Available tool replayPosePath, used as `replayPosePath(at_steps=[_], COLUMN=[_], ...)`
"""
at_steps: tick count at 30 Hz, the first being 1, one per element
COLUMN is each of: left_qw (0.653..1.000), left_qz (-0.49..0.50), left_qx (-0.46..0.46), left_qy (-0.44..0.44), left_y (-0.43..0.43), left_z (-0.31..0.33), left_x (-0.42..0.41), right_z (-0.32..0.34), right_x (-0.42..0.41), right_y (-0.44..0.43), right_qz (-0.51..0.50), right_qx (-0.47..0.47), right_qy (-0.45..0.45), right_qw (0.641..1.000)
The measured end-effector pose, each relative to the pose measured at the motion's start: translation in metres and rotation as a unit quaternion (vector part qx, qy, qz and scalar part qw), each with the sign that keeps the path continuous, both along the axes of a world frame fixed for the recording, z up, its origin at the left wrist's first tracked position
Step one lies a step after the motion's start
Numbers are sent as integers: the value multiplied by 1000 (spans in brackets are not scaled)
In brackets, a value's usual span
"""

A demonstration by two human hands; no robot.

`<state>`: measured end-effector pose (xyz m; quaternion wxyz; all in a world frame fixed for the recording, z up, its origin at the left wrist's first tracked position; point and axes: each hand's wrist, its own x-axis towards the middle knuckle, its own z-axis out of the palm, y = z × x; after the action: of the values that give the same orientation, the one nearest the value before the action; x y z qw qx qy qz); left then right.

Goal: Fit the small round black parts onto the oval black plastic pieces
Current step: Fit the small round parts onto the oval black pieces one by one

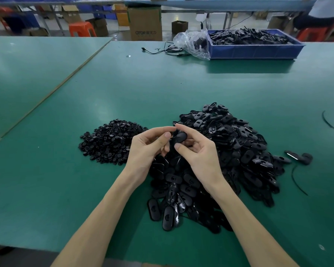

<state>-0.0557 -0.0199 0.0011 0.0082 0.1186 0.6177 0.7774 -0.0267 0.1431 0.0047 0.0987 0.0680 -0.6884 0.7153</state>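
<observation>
head view, then. both forearms reached in from the near edge over the green table [123, 89]. the left hand [150, 145] and right hand [199, 151] met, raised just above the work, fingertips nearly touching.

right hand: curled, thumb and forefinger pinching one oval piece [180, 138] by its ends, the other fingers loosely bent beneath.

left hand: curled too, thumb and forefinger closed on the left edge of that same oval piece. whether a round part sat between them could not be told; the fingers hid it.

under and to the right of the hands lay a big heap of oval pieces [229, 151], spreading toward the near edge. just left of it, close but apart, lay a lower heap of small round parts [110, 143].

far side of the table: a blue tray [255, 53] full of black pieces, a crumpled clear plastic bag [193, 43] touching its left end, a thin black cable [162, 51] beside that.

beyond the table stood a cardboard box [145, 24] and an orange stool [82, 28].
</observation>
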Motion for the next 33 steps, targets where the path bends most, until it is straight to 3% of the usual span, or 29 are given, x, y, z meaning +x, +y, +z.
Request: replayPosePath(at_steps=[11,21,29,33], left_qw=[998,998,982,977], left_qz=[28,39,58,79], left_qx=[-49,-36,-161,-177], left_qy=[14,22,78,90], left_y=[1,3,4,4], left_z=[0,4,5,6], left_x=[1,3,5,7], right_z=[-1,-2,-6,-8], right_x=[1,1,0,0], right_y=[-1,-1,0,-3], right_qz=[-15,-20,-49,-58], right_qx=[3,18,77,102], right_qy=[-13,-2,29,45], right_qw=[1000,1000,995,992])
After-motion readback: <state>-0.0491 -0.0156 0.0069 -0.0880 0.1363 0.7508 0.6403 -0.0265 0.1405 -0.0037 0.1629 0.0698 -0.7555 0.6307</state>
